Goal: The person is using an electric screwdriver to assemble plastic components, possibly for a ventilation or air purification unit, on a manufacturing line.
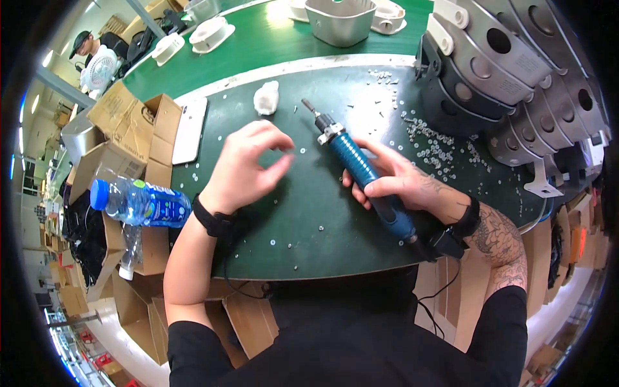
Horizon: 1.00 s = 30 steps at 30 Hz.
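My right hand [396,177] is wrapped around a blue electric screwdriver [358,164], held at a slant above the dark green tabletop [303,213]. Its bit points away from me to the upper left. To the left of the tool, my left hand [248,164] hovers with curled fingers, thumb and index fingertips close together in a pinch. Anything between those tips is too small to make out. A crumpled white lump [266,98] lies just beyond the left hand. Small screws and nuts [435,151] are scattered on the table, thickest to the right of the screwdriver.
Stacked grey metal housings [483,64] rise at the right. Beyond the table's pale edge, a green surface [271,39] bears a grey housing [340,22] and white round parts [211,34]. A phone [189,132], cardboard box [122,122] and water bottle [138,201] are left; a person [97,48] sits farther off.
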Motion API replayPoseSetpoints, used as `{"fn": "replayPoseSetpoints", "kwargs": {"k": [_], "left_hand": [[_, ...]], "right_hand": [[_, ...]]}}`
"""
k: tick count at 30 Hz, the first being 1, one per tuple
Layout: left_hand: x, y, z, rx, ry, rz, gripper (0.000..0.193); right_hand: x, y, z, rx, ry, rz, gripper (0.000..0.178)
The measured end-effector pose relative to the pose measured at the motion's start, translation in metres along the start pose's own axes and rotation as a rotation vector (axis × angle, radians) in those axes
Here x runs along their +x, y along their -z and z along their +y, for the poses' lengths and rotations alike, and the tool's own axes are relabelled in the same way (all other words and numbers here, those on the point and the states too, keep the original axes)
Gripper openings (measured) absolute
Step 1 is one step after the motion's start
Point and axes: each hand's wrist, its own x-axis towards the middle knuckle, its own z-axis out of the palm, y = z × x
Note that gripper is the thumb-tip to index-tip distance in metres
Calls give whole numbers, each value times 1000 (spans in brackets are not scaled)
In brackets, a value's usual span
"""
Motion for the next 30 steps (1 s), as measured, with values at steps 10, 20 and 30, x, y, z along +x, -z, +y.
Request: {"fn": "replayPoseSetpoints", "kwargs": {"k": [10, 20, 30], "left_hand": [[-6, -31, -21, -116, 27, -163, 26], [-7, -36, 2, -324, 78, -52, 38], [-54, -70, 92, -1205, -553, -320, 63]], "right_hand": [[1, -6, -1, 12, -13, 11, 83], [-17, -20, -22, -44, 87, -114, 108], [-45, -66, 81, -810, 701, -262, 83]]}}
